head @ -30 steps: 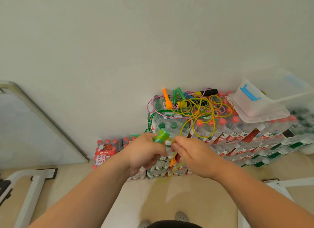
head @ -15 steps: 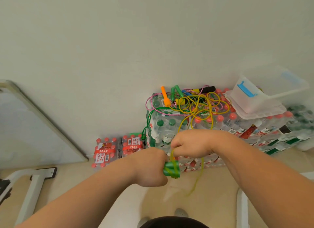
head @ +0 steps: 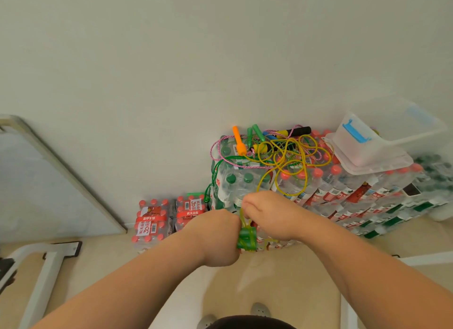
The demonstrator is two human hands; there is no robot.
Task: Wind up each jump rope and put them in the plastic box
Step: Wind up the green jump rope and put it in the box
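Left fingers (head: 234, 233) grip green handles (head: 247, 239); right fingers (head: 248, 206) pinch yellow rope (head: 243, 219); bottle packs (head: 343, 189) line white wall (head: 220, 59).

hands (head: 217, 238) & forearms (head: 343, 267) bare | top (head: 252, 323) dark | shoes (head: 260, 310) grey, w/ holes

My left hand (head: 218, 238) covers most of the green handle (head: 246, 239), so only its end shows. The fingers of both hands are tucked out of sight. The yellow rope (head: 243, 218) goes in under my right hand (head: 268, 211) and gets lost there. The far side of the plastic box (head: 362, 151) is faint and blurry. The bottles (head: 438, 172) by the right edge are blurry too.
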